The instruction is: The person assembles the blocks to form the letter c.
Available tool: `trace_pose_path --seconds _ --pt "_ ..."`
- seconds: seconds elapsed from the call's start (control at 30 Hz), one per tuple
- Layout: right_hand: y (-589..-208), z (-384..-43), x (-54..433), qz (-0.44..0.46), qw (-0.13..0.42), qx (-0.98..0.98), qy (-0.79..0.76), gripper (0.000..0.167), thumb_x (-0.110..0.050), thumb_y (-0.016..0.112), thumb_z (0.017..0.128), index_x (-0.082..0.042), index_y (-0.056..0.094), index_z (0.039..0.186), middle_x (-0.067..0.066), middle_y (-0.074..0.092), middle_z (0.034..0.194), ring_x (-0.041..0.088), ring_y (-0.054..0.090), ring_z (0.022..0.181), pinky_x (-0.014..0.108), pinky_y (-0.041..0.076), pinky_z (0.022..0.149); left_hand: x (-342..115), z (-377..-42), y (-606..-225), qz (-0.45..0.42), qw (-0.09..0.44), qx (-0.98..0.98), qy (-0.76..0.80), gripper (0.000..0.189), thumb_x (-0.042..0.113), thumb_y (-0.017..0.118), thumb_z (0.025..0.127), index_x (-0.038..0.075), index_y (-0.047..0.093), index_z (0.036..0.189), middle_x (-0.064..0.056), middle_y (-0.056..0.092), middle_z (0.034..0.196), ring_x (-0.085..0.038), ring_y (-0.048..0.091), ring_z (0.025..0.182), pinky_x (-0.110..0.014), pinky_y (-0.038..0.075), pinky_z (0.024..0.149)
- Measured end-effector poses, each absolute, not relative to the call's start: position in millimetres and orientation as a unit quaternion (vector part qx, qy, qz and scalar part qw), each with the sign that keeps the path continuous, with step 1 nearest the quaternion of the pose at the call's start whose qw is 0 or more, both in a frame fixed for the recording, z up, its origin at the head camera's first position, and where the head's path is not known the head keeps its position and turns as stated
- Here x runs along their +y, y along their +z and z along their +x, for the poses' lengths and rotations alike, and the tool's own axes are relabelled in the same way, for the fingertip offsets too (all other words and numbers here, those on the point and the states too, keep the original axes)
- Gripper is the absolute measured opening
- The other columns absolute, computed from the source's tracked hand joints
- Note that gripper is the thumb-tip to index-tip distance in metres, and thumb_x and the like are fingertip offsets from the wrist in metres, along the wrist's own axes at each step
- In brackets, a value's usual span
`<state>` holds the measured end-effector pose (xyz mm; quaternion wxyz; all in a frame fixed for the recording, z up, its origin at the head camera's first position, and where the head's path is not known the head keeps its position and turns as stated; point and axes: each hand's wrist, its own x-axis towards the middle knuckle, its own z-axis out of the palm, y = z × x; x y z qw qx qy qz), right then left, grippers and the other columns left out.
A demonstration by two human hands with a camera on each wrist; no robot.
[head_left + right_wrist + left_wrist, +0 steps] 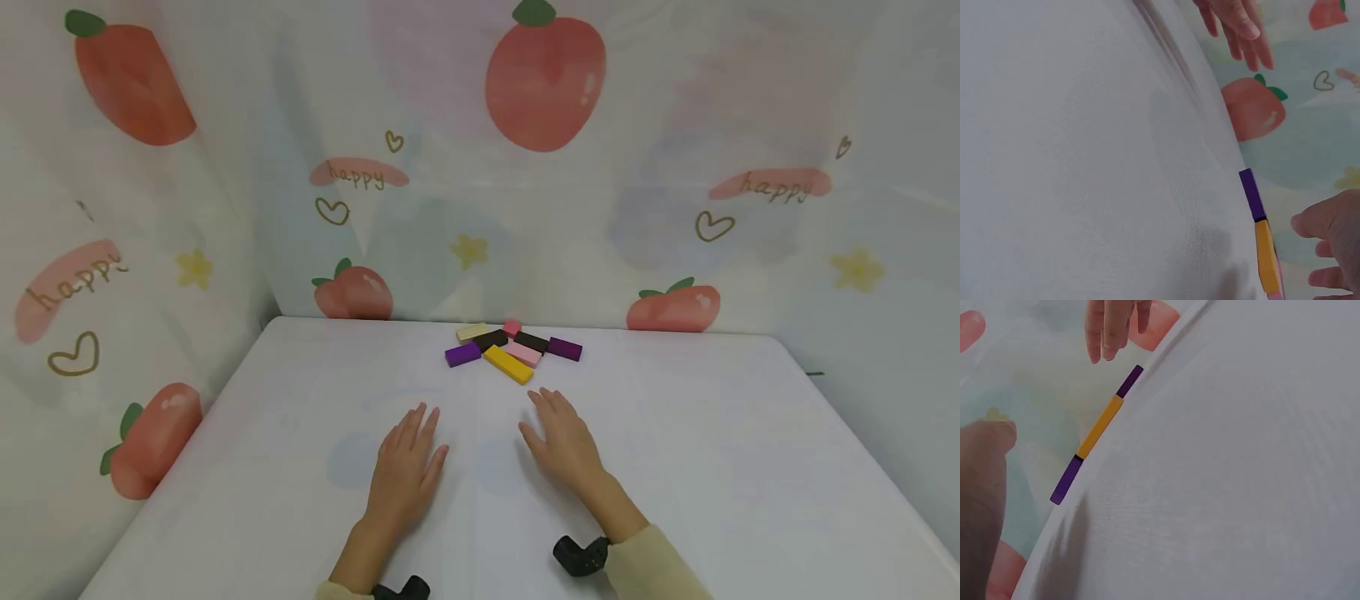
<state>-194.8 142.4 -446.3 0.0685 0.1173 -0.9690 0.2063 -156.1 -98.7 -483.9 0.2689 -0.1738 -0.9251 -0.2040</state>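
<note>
Several coloured rectangular blocks lie in a loose cluster at the table's far side in the head view. Nearest is a yellow block [508, 365], with a violet block [462, 354] to its left and a pink block [524, 354] behind it. Two black blocks [491, 339], a cream block [472, 332], a red-pink block [512, 327] and a dark purple block [565, 348] complete the group. My left hand [406, 467] hovers over the cloth, fingers extended and holding nothing. Closer to the blocks, my right hand [562, 437] is likewise unfilled, its fingertips just short of the yellow block.
A white cloth covers the table [675, 450]. Behind and to the sides hangs a curtain [525, 225] printed with fruit, hearts and stars. Black wrist devices [581, 556] sit at both sleeve cuffs.
</note>
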Motion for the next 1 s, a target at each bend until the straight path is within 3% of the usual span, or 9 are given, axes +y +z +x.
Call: trace_pose_path --seconds 0.2,0.4,0.63,1.0 --pt "-446 -205 137 0.106 0.1 -0.961 0.235 0.047 -0.026 0.059 0.089 -0.003 0.049 0.129 0.017 0.049 0.13 0.031 0.043 0.121 0.048 0.036 0.098 -104 -158 -488 -0.186 0.299 -0.9 -0.259 0.045 0.022 0.056 0.09 0.002 0.051 0.129 -0.012 0.05 0.131 -0.028 0.045 0.12 -0.05 0.039 0.093" --pt "-452 -225 133 0.094 0.093 -0.956 0.26 0.04 -0.023 0.059 0.09 -0.002 0.054 0.123 0.015 0.053 0.125 0.03 0.046 0.117 0.046 0.037 0.098 -106 -159 -493 -0.19 0.292 -0.884 -0.313 0.036 0.018 0.057 0.09 0.003 0.058 0.123 -0.009 0.055 0.126 -0.025 0.05 0.115 -0.046 0.043 0.091" --pt "-457 -248 131 0.109 0.139 -0.951 0.254 0.034 -0.015 0.062 0.088 0.0 0.058 0.118 0.015 0.057 0.119 0.03 0.05 0.112 0.044 0.039 0.096 -109 -162 -499 -0.195 0.294 -0.877 -0.327 0.031 0.014 0.059 0.089 0.0 0.062 0.116 -0.013 0.059 0.118 -0.028 0.053 0.11 -0.044 0.044 0.09" --pt "-457 -274 119 0.11 0.116 -0.959 0.235 0.029 -0.013 0.063 0.087 0.0 0.062 0.113 0.013 0.061 0.111 0.028 0.054 0.104 0.042 0.041 0.095 -105 -183 -494 -0.18 0.258 -0.899 -0.304 0.034 0.021 0.058 0.091 0.003 0.06 0.12 -0.013 0.054 0.125 -0.027 0.048 0.116 -0.045 0.04 0.094"
